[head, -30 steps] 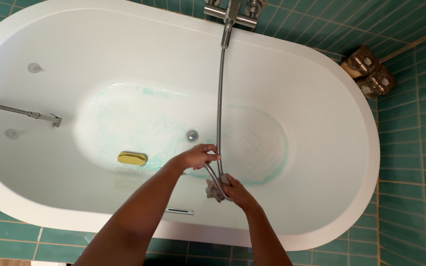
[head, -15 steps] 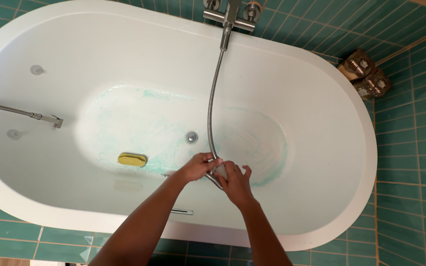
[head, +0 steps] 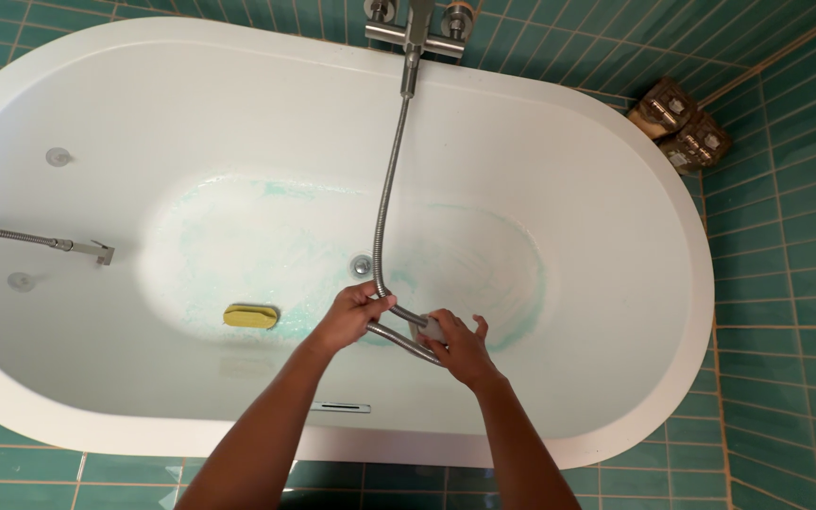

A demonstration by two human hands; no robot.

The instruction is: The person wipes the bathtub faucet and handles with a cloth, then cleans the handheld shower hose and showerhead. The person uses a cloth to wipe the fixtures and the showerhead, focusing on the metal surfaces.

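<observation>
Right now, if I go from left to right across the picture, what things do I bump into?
Small sprayer on a metal hose → yellow sponge → left hand → right hand → two brown packets on the tiled floor.

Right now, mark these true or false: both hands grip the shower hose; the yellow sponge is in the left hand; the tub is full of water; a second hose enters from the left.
1. Both hands grip the shower hose: true, left hand and right hand.
2. The yellow sponge is in the left hand: false, it lies on the tub floor.
3. The tub is full: false, only greenish foam.
4. A second hose enters from the left: true.
</observation>
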